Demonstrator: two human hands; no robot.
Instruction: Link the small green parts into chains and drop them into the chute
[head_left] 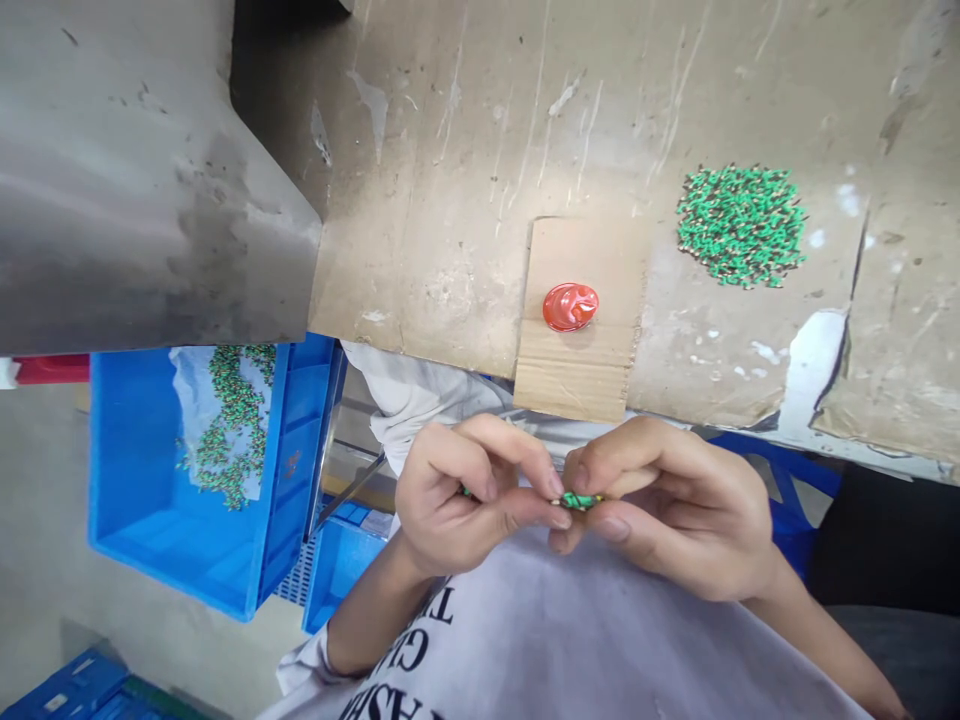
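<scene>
Between the fingertips of both hands sits a small green piece (577,500) with pale and yellowish ends. My left hand (480,490) pinches its left end, and a bit of green also shows among the curled fingers. The right end is pinched by my right hand (667,505). Beyond the hands, a red glossy cap-like object (571,307) rests on a cardboard piece (574,375). A pile of small green and dark pieces (741,226) lies farther back on the right of the cardboard-covered table (450,220).
A large metal surface (150,190) stands at the upper left. Below it, a blue bin (180,560) holds more green pieces on a clear plastic sheet. Other blue crates (71,690) are on the floor at lower left. The table's front edge is torn at right.
</scene>
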